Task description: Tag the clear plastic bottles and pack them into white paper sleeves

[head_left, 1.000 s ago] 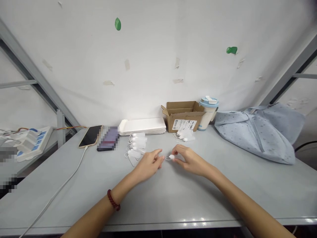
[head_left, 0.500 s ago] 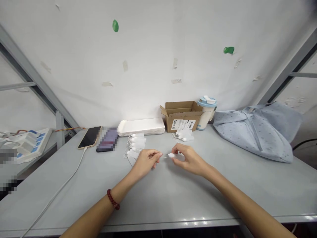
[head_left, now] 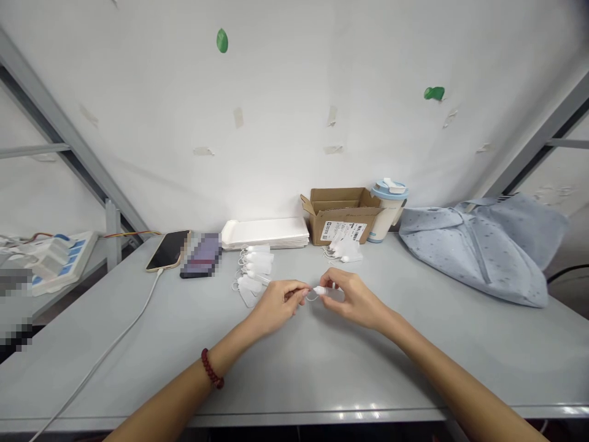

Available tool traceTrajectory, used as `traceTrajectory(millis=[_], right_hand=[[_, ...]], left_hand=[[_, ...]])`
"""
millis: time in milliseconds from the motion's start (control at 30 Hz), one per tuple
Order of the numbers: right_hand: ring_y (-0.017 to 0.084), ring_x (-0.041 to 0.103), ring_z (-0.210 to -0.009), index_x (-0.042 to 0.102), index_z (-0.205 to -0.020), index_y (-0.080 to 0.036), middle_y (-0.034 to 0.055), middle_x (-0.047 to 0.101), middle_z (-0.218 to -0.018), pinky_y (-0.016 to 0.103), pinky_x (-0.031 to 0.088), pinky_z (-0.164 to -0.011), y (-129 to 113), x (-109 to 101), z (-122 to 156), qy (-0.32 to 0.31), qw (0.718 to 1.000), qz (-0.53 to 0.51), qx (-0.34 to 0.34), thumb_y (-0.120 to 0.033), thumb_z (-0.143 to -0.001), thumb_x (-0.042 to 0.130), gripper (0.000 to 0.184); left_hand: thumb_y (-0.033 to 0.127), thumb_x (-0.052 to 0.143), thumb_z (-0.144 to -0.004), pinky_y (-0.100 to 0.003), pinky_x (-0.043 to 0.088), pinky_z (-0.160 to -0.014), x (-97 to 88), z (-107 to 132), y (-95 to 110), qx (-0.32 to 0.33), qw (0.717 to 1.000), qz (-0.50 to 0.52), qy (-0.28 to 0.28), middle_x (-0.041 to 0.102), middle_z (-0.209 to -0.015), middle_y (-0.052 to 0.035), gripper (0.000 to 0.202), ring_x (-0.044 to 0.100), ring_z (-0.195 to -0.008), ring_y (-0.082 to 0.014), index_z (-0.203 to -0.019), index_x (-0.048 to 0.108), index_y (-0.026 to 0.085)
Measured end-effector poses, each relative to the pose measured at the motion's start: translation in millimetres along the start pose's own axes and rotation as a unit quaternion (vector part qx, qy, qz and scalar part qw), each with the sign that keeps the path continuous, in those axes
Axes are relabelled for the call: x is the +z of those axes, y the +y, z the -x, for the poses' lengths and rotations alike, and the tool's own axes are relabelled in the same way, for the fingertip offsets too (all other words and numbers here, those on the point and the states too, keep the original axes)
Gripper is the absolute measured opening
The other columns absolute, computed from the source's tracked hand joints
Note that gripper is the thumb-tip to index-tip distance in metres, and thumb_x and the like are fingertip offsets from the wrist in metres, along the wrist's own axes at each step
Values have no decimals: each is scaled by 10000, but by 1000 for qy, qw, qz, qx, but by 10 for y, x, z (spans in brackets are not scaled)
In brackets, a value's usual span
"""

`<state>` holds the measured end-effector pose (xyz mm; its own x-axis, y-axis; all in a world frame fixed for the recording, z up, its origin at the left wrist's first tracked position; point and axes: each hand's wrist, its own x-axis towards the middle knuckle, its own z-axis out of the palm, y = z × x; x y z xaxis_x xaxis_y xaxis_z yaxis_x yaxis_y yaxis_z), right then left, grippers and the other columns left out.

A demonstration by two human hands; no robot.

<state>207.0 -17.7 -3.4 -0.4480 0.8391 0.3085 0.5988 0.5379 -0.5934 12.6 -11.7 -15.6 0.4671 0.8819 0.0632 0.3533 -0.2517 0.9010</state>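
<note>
On table (head_left: 304, 368), back row L to R: phone (head_left: 168, 250), flat stack (head_left: 267, 232), box (head_left: 345, 217), cup (head_left: 389, 210), cloth (head_left: 478, 252). Looped pcs (head_left: 258, 264) before stack; 2nd grp (head_left: 345, 248) before box. L hand (head_left: 278, 304) near 1st grp, R hand (head_left: 354, 298) R of that, 1 pc (head_left: 319, 290) btwn hands. Wall (head_left: 285, 73) behind all.

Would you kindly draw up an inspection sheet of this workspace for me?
Surface: glossy grey tabletop, reflections near the front edge.
Work items: small white corded piece, held; similar pieces before the white stack and cardboard box.
Clutter: phone, blurred-out item, lidded cup, pale blue fabric bag.
Hands: right hand pinches the corded piece; left hand is beside its cord, grip unclear.
Cables: white cable plugged into the phone; wires by the power strip.
Surroundings: white wall with green patches and tape scraps.
</note>
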Motion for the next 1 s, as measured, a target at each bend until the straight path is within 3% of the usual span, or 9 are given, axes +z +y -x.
traceTrajectory(millis=[1000], right_hand=[[130, 492, -659, 499, -804, -192, 10, 557, -745, 260, 414, -614, 12, 24, 19, -2, 1000, 0, -26, -145, -736, 506, 83]], left_hand=[[364, 477, -838, -213, 404, -503, -12, 5, -7, -2, 1000, 31, -1, 552, -662, -2, 304, 467, -503, -86, -948, 669, 156]])
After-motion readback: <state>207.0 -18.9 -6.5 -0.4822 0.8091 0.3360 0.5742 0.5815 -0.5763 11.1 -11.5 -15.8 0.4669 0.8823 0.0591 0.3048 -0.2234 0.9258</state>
